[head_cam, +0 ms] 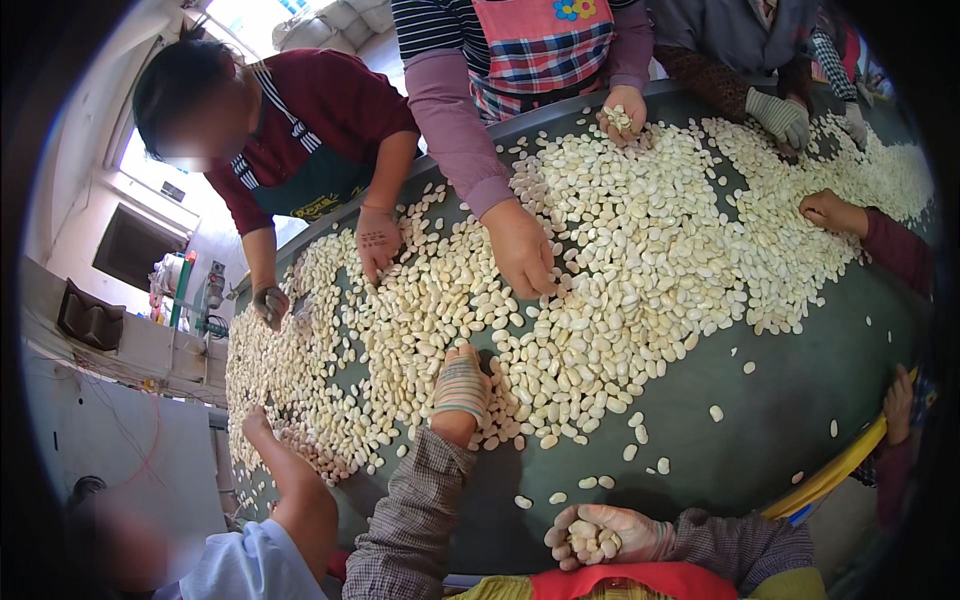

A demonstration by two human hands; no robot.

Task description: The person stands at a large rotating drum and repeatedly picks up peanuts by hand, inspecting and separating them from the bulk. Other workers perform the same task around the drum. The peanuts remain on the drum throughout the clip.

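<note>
Many large white beans (630, 300) lie spread over a dark green conveyor belt (757, 427). My left hand (461, 382), in a striped knit glove and a checked sleeve, reaches into the beans at the middle; its fingertips point down among them, and whether they grip a bean is hidden. Close to my red apron, at the belt's near edge, my right hand (607, 532) is gloved and turned palm up, its fingers curled around a small heap of beans (592, 540). A few loose beans (557, 497) lie just beyond it.
Across the belt, a person's bare hand (521, 251) reaches near mine, and their other hand (622, 112) holds beans. Gloved hands of co-workers (379, 240) are at the far side. A bare arm (300, 480) reaches in on my left. A yellow strip (832, 469) edges the belt at right.
</note>
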